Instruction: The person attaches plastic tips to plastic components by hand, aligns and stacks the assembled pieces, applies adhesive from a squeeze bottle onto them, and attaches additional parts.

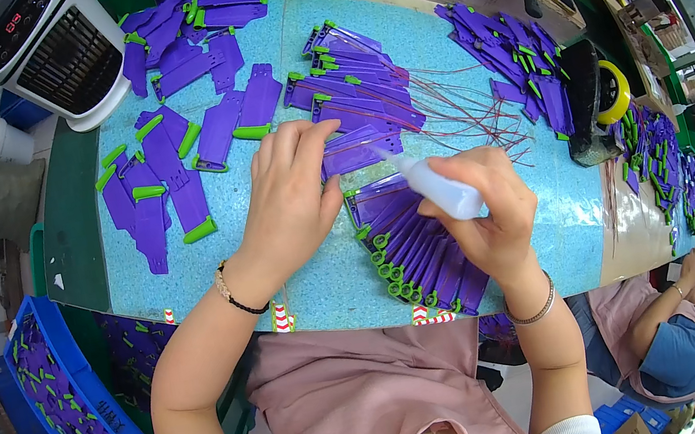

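Observation:
My right hand (492,202) is closed around a small translucent squeeze bottle (442,189). The bottle's thin nozzle points down to the left, at a flat purple plastic piece (364,152) with a thin wire along it. At that piece's left end my left hand (292,185) grips it between thumb and fingers, hiding the end. Just beyond lies a row of purple pieces (363,90) with green ends, their thin red wires (476,108) trailing right. Nearer me, overlapping purple pieces (422,250) with green rings fan out, partly behind my right hand.
Loose purple pieces (163,156) cover the table's left side, with another pile (513,51) at far right. A white heater (55,59) stands at back left. Yellow tape (613,91) sits right. A blue bin (76,409) of parts is at lower left; another person (662,339) sits right.

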`<state>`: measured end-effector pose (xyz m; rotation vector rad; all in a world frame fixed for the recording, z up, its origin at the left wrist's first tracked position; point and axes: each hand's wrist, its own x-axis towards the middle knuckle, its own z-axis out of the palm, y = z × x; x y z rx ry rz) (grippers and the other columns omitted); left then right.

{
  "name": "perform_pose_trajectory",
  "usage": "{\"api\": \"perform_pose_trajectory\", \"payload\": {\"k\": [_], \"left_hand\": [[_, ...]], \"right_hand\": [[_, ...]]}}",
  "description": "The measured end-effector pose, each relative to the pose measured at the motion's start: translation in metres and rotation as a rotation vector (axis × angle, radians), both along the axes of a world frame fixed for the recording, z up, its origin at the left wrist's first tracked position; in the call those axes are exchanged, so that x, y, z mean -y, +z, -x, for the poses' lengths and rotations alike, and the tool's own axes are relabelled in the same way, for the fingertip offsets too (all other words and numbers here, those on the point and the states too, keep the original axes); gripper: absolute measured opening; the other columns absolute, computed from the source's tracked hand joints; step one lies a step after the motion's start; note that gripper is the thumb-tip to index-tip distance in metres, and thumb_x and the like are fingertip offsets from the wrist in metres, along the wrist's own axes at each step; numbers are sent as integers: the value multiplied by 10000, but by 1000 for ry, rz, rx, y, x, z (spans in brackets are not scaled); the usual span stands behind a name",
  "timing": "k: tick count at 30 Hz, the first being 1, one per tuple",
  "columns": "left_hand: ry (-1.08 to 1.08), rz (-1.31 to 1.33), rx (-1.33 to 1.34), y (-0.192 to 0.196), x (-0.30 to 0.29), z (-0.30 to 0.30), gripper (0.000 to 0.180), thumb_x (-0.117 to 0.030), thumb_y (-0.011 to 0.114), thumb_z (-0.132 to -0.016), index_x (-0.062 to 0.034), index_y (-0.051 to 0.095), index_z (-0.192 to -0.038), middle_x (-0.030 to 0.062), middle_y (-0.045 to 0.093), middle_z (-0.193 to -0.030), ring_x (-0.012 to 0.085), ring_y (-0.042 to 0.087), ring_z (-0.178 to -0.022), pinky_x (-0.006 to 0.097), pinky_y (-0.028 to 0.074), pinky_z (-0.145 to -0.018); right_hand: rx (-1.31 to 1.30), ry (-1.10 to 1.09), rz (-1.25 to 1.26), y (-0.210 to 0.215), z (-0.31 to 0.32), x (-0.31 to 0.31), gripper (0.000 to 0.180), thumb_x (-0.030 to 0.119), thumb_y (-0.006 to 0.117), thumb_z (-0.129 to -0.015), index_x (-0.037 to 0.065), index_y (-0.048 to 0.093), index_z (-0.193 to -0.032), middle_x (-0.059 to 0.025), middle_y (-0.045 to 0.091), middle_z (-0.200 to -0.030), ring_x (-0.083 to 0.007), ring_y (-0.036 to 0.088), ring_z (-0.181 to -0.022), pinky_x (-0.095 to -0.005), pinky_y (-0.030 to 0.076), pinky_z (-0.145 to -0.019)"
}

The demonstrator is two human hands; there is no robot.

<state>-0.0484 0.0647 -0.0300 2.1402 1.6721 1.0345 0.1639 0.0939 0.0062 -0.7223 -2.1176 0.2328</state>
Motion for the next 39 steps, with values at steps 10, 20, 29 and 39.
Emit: {"api": "perform_pose_trajectory", "payload": {"k": [10,20,29,39], "left_hand": [[-16,12,38,-3,-2,1,571,9,659,-713,-43,479,-1252,163,481,-1135,337,487,-1075,391,398,-938],[-34,-137,-171,13,-27,9,515,12,646,-729,-60,507,-1220,115,492,-1141,302,505,-1065,396,399,-885],[-48,-16,-57,5,-8,2,507,-15,691,-701,-45,527,-1179,136,481,-1037,318,488,-1004,394,400,-881],[-58,0,-22,2,-8,6,501,-20,684,-708,-46,524,-1182,138,481,-1048,322,488,-1021,397,396,-894]], "right_hand": [[5,172,87,-10,14,-1,407,87,801,-637,59,653,-1015,-60,669,-847,-220,621,-728,-326,448,-672],[-210,-104,220,-10,-17,-4,397,98,817,-684,16,636,-1027,-125,676,-920,-251,629,-789,-315,492,-695],[-31,10,85,-2,-8,1,371,117,831,-648,65,654,-969,-68,649,-795,-231,581,-680,-329,429,-636],[24,-6,42,1,-8,0,361,110,816,-644,64,654,-962,-48,623,-747,-211,579,-676,-326,411,-632]]}}
